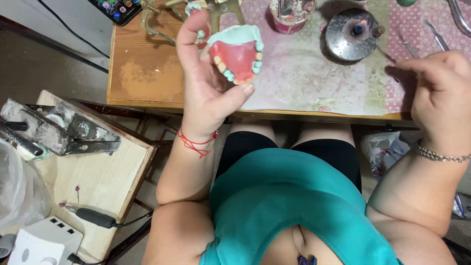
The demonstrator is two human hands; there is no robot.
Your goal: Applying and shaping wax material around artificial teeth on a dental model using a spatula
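Observation:
My left hand (206, 83) is raised over the wooden table edge and holds a denture model (239, 51), pink wax with teeth on a pale green cast, pinched between thumb and fingers. My right hand (439, 93), wearing a silver bracelet, grips a thin metal instrument (403, 45) whose tip points up-left toward a small round metal burner (353, 33) with a lit flame.
A stained patterned mat (304, 73) covers the table. A pink cup (290, 13) of tools stands at the back, brass frames (157, 24) left of it. A low side table (103, 172) on my left carries a metal press, a handpiece (93, 216) and a white box (44, 243).

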